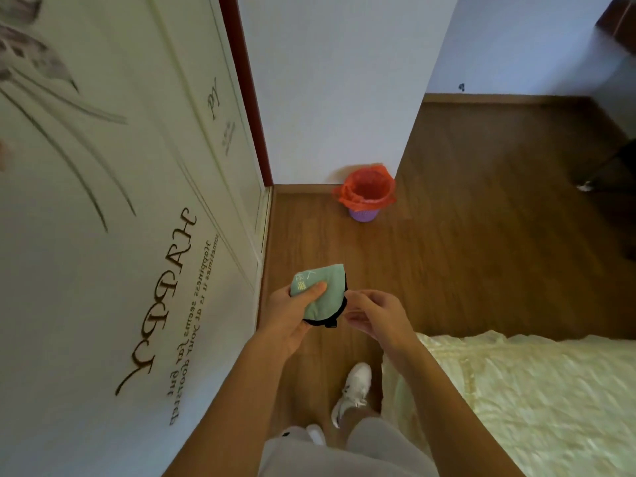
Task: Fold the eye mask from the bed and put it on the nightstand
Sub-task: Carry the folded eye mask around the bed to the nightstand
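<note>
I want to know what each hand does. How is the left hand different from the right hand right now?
The left hand grips the folded mint-green fabric eye mask, thumb pressed on top; the right hand holds nothing firmly, its fingertips only pinching at the mask's black edge. The left hand shows its palm side; the right hand shows its back. Both are bare and raised over the brown wooden floor.

One eye mask (320, 290), one bin (365, 196), two shoes (352, 390)

eye mask (321, 294) print too small to read, bed (533, 390) cut off at right & bottom edges
</note>
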`<state>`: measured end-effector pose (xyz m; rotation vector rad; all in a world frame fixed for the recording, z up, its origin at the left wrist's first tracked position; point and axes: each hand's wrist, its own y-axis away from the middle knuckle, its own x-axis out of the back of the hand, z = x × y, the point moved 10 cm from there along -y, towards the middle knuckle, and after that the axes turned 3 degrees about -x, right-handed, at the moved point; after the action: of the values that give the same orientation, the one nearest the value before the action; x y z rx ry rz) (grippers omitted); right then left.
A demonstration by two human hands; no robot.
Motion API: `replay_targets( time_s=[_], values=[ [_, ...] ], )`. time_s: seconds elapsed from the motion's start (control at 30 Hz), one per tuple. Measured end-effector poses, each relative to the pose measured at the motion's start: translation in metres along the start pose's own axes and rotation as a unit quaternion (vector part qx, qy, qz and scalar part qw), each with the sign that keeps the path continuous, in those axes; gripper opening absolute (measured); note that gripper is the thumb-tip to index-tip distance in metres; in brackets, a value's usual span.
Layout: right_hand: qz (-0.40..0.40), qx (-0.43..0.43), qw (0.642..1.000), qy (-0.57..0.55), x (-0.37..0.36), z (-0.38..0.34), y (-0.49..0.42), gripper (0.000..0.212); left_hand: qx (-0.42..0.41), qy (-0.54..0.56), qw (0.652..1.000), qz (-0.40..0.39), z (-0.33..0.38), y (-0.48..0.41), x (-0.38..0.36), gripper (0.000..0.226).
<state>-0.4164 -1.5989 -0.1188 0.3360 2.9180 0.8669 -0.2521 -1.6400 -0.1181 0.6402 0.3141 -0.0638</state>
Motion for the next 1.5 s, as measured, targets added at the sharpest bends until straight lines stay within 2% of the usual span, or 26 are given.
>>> replay_targets(
  time_s=[0.33,0.5,0.7,1.0,1.17,1.33,1.5],
  values=[
    [0.016,0.020,0.999,-0.020,0.059,-0.083,-0.141,0.031,-0.008,-0.048,0.998,-0.027,0.069,-0.138,-0.092,0.028],
    [0.038,0.029,0.998,-0.048,0.122,-0.144,-0.212,0.029,-0.004,-0.087,0.995,-0.050,0.107,-0.208,-0.185,0.035],
    [0.079,0.024,0.991,-0.107,0.209,-0.182,-0.259,0.032,0.001,-0.138,0.984,-0.112,0.125,-0.260,-0.310,0.026],
    [0.203,0.005,0.960,-0.193,0.363,-0.182,-0.273,0.030,0.070,-0.209,0.952,-0.211,0.081,-0.308,-0.485,0.027],
    [0.279,0.002,0.933,-0.226,0.450,-0.173,-0.283,0.060,0.124,-0.244,0.923,-0.272,0.041,-0.334,-0.582,0.027],
    [0.352,-0.007,0.902,-0.250,0.544,-0.184,-0.294,0.030,0.155,-0.300,0.880,-0.333,0.008,-0.369,-0.693,0.034],
    [0.420,-0.022,0.870,-0.258,0.638,-0.201,-0.297,0.034,0.190,-0.327,0.843,-0.381,-0.016,-0.393,-0.805,0.036]
  ],
)
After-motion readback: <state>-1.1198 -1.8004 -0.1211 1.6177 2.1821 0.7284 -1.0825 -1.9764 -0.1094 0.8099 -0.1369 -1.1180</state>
